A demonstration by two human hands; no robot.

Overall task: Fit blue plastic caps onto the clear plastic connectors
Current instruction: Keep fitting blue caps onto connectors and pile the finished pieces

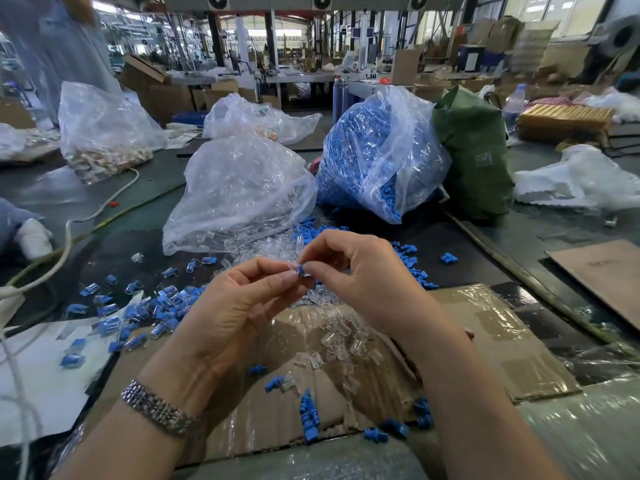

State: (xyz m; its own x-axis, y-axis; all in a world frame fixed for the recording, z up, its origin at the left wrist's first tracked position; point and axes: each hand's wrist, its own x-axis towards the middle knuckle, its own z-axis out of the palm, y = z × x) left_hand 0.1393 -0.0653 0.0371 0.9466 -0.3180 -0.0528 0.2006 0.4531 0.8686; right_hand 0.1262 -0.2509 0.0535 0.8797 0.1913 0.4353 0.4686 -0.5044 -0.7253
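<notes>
The work surface is a dark counter (104, 216) in a large factory hall; cardboard boxes, benches and machinery stand in the background. A flattened sheet of cardboard (485, 358), partly covered with glossy clear tape, lies on the counter nearest the person.

Both hands are raised above the cardboard. The left hand (239, 306) and right hand (360, 271) meet at their fingertips; the fingers of each are curled and pinched together on one small assembly, a blue cap (300, 270) against a clear connector (292, 266). How far the cap is seated cannot be told. A metal link watch band (156, 407) sits on the left wrist.

Stock:
- A crinkled transparent bag of clear connectors (239, 195), mouth open toward the hands, spilling glassy, boxy parts.
- A transparent bag of blue caps (374, 154) just right of it, densely filled with matte blue pieces.
- Loose clear connectors (339, 337) on the cardboard.
- Capped units (162, 306) scattered left of the hands, partly on white paper (41, 375).

A green fabric bag (474, 150) stands behind the cap bag. A white cable (69, 237) runs along the left side.
</notes>
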